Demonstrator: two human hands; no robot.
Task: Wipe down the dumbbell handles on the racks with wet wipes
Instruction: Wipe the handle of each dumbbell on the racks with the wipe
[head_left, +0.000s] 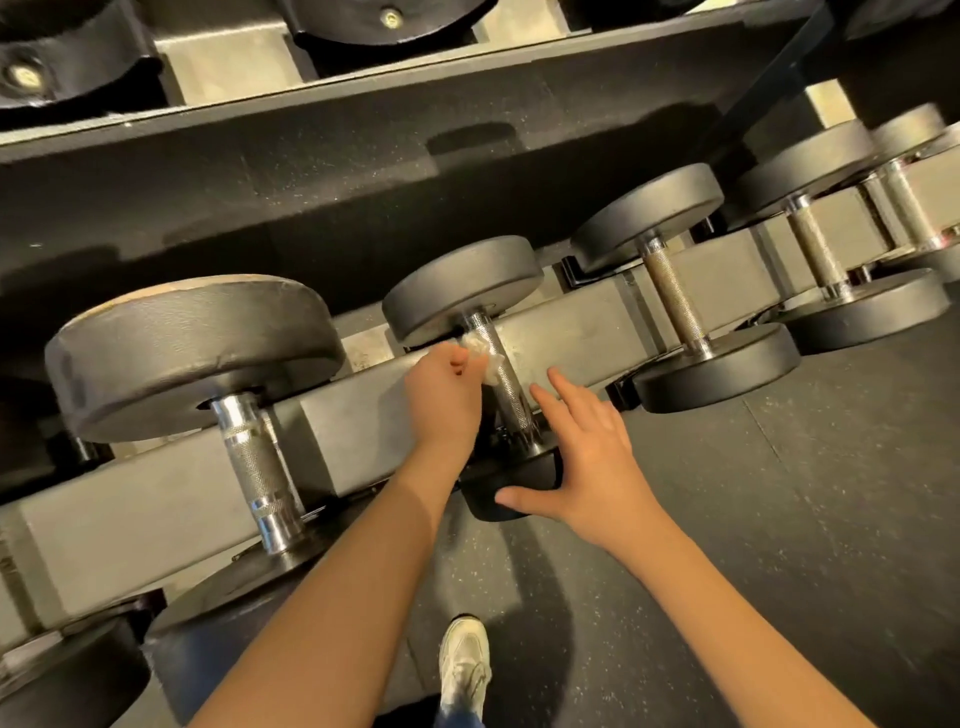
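Steel handle (511, 395), knurled, on the middle dumbbell (462, 291) of the lower rack (363, 415). It lies across the grey rack beam, one black head behind the beam, the other in front over the rubber floor (779, 519).

Handling: rigid metal with a rough pattern that will likely snag a thin cloth rather than let it slide. Judged heavy, so it should not roll under your wiping and needs no lifting.

Wet wipe (480, 353): white, crumpled, soft and limp. It may tear if you drag it hard over the knurling. It sits against the upper part of the handle, just below the far head.

Left grip (441, 395): fingers curled, pinching the wipe against the handle's left side.

Right grip (587, 457): fingers straight and spread, holding nothing. The thumb is at the near head (498, 493) and the fingertips are just beside the handle; whether they touch it, you cannot tell.

Where to hold: fold the wipe round the bar between the collars and steady the dumbbell at the near head.

Neighbours: a larger dumbbell (249, 457) to the left, smaller ones (675, 301) to the right.
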